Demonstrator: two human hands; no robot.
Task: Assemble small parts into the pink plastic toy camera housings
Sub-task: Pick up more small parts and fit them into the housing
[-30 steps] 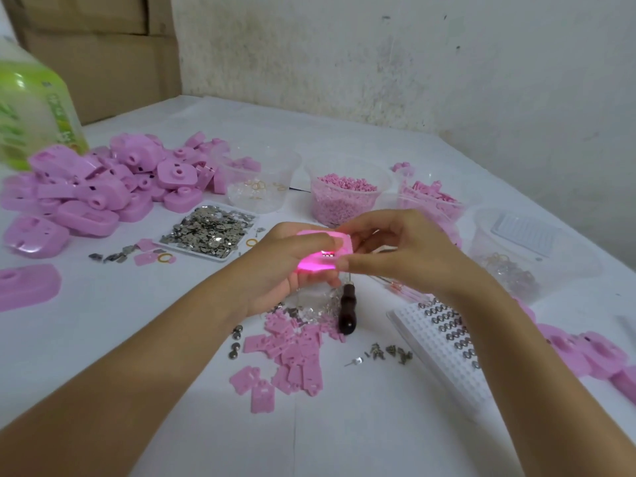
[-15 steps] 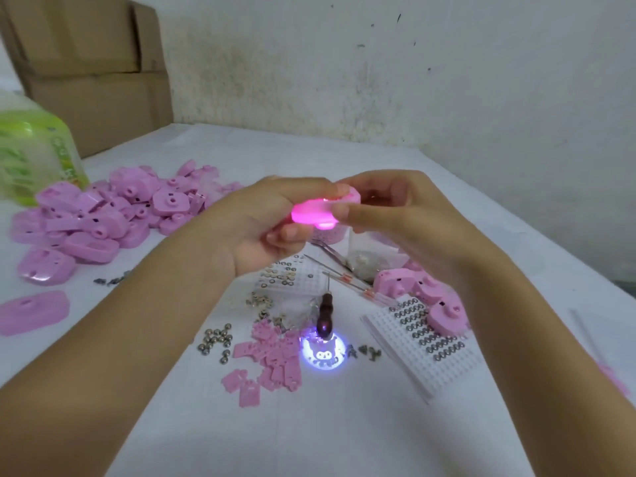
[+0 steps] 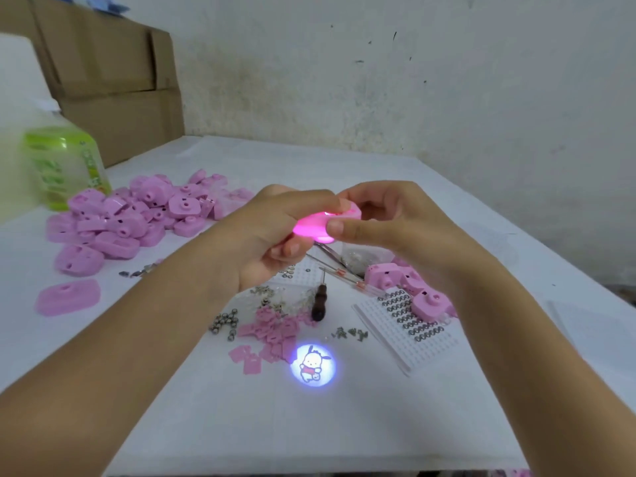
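Head view showed me the left hand (image 3: pixel 272 232) and right hand (image 3: pixel 395 222) pinching the glowing pink housing (image 3: pixel 316 225) from either end, raised above the table (image 3: pixel 241 425). Its projected cartoon (image 3: pixel 312 365) had slid nearer and sharpened; I judged this unit's light worked

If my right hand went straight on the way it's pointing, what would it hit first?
Probably the left hand: the right hand points left, and both hold the same glowing toy camera from opposite sides.
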